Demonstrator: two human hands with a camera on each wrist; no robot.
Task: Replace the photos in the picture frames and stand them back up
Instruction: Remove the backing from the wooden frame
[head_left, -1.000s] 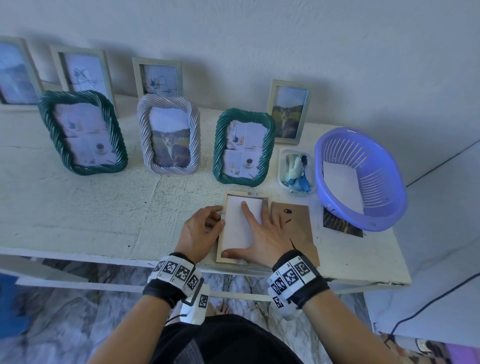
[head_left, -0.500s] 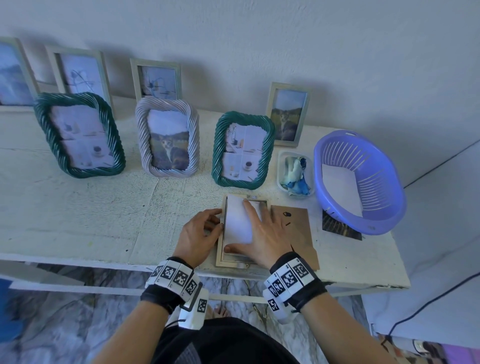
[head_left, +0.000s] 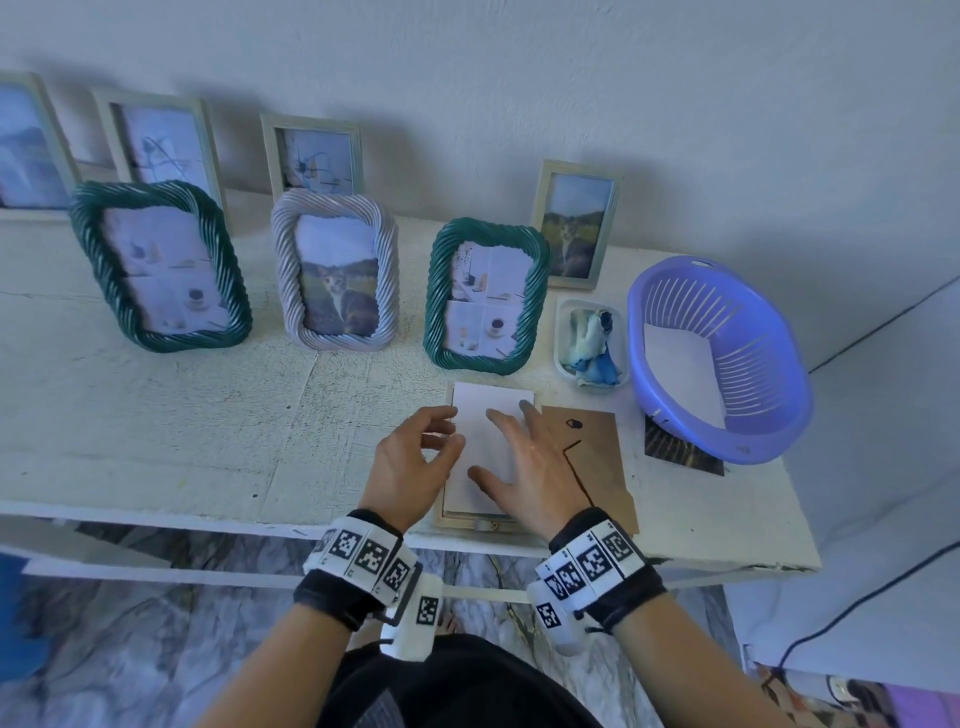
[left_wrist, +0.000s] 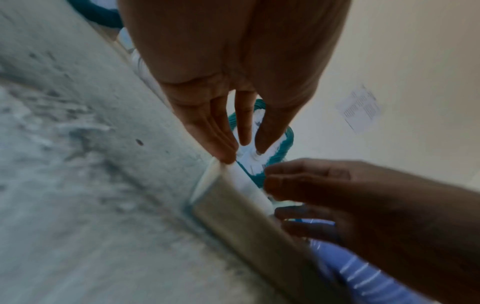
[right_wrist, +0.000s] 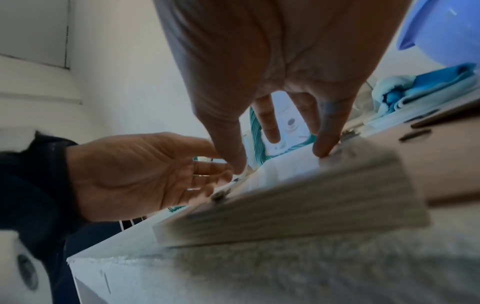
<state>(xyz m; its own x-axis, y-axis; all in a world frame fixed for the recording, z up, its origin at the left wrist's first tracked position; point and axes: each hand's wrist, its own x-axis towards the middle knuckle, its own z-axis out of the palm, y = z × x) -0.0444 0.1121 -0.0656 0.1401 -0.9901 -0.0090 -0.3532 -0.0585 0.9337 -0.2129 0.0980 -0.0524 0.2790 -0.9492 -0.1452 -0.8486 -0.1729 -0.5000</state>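
A light wooden frame (head_left: 470, 521) lies face down near the table's front edge, with a white photo back (head_left: 491, 402) lying in it. My right hand (head_left: 511, 452) is spread over the photo, and its fingertips (right_wrist: 323, 150) press on the paper. My left hand (head_left: 441, 436) sits at the photo's left edge, fingers relaxed, one fingertip (left_wrist: 227, 158) touching the frame's corner. A brown backing board (head_left: 597, 457) with a stand flap lies flat just right of the frame. In the wrist views the frame (right_wrist: 285, 209) is blurred.
Three twisted-rim frames (head_left: 485, 296) stand in a row behind, with small wooden frames (head_left: 574, 223) against the wall. A purple basket (head_left: 769, 410) holds white paper at the right, over a dark photo (head_left: 675, 452). A small tray (head_left: 561, 332) holds blue cloth.
My right hand has lifted its palm off the photo, so only spread fingertips touch it. My left hand's fingers have loosened at the left edge. The photo has shifted slightly.
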